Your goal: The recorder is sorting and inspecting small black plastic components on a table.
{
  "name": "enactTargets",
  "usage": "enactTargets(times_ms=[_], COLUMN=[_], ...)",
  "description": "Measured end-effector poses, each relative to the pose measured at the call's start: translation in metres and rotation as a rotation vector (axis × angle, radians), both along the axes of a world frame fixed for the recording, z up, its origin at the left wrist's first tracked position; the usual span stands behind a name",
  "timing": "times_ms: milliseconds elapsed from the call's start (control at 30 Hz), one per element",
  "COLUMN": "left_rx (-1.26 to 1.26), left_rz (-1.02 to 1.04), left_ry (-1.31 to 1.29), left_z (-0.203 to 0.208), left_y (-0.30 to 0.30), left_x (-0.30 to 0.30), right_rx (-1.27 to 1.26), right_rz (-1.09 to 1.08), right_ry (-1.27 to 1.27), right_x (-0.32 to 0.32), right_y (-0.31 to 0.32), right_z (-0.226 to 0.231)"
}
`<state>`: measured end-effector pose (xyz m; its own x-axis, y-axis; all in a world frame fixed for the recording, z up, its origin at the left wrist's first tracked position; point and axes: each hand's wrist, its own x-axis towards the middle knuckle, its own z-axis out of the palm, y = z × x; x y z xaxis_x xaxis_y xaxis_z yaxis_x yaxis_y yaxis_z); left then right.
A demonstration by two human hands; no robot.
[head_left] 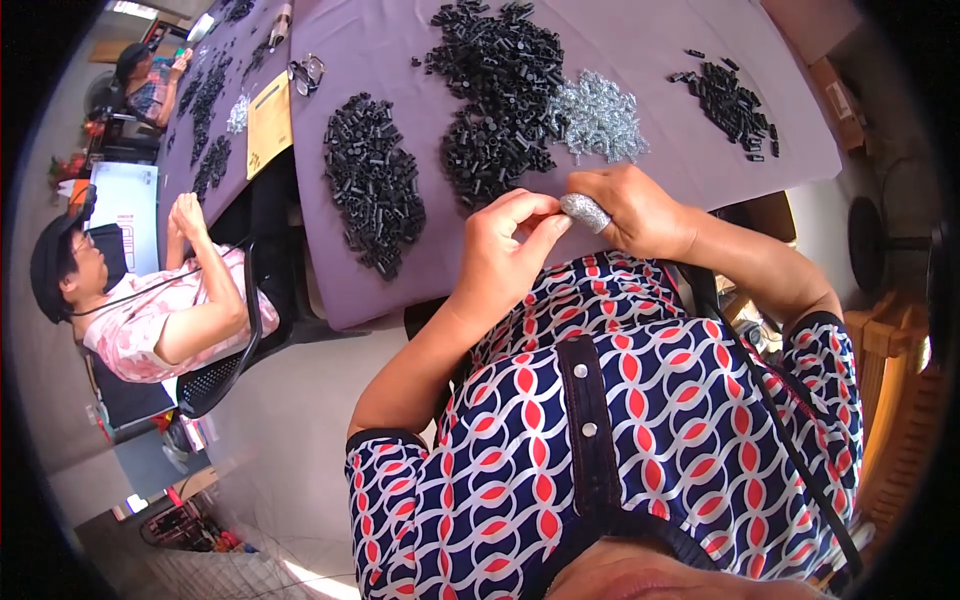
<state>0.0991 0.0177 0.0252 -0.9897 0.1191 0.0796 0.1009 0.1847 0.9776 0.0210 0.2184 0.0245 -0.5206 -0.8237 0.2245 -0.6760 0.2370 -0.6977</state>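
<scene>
Just off the table's near edge, my two hands meet in front of my body. My right hand (637, 212) is closed, with a silver, speckled, rounded thing (586, 212) showing at its fingers; its exact kind cannot be made out. Thumb and forefinger of my left hand (508, 245) pinch together right against that silver thing, and whatever is between them is too small to name. Beyond my hands lie a heap of small clear-silver pieces (600, 117) and, touching it, a big heap of short black cylindrical parts (500, 80).
A second black heap (372, 185) lies to the left, a smaller black pile (735, 105) to the right, all on a purple-grey cloth (680, 35). A yellow envelope (268, 120) rests at the left. A co-worker (170, 300) sits left; another person (150, 85) sits farther off.
</scene>
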Motion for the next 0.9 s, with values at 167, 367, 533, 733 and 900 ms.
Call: enactTargets(times_ms=[167,367,533,733,900], left_rx=[0.227,0.461,0.531,0.584,0.573], left_rz=[-0.018,0.051,0.093,0.071,0.062], left_ry=[-0.289,-0.398,-0.38,-0.407,-0.466], left_z=[-0.009,-0.005,0.004,-0.002,-0.003], left_y=[-0.009,-0.002,0.006,0.005,0.006], left_x=[-0.006,-0.005,-0.004,-0.003,0.0], right_rx=[-0.013,0.043,0.015,0.033,-0.01], right_rz=[-0.053,-0.108,-0.13,-0.182,-0.187], right_ry=[-0.241,-0.025,0.239,0.315,0.14], right_x=[0.001,0.0,0.003,0.008,0.011], right_y=[-0.001,0.004,-0.001,-0.009,-0.007], right_z=[-0.002,0.025,0.02,0.006,0.002])
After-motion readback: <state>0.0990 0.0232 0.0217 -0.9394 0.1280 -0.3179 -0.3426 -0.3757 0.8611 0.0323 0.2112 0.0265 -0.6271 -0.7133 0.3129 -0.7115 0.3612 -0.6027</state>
